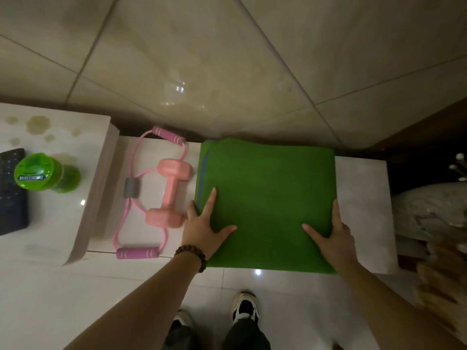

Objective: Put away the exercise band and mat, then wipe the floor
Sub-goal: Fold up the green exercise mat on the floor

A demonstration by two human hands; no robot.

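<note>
Straight fingers [210, 198] of the left hand [202, 227] lie flat on the left edge of a folded green mat [265, 193], thumb spread across its surface, grasping nothing. The right hand [333, 234] mirrors it on the mat's right edge, fingers straight along the side and thumb laid on top, also released. A dark bead bracelet [192, 256] circles the left wrist.

The mat lies in the centre of the frame on a low white shelf [361, 198] against a tiled wall [227, 59]. Just left of the mat, on the same shelf, rests a pink dumbbell [168, 193], touching or nearly touching the left hand. The pink figure-eight band [141, 193] with purple handles lies beside it, partly under the dumbbell.

At the left of the frame, a higher white desk [63, 210] carries a green bottle [43, 171] and a dark keyboard [11, 193]. Two shoes [243, 305] stand on the white floor [75, 299] at the bottom.
</note>
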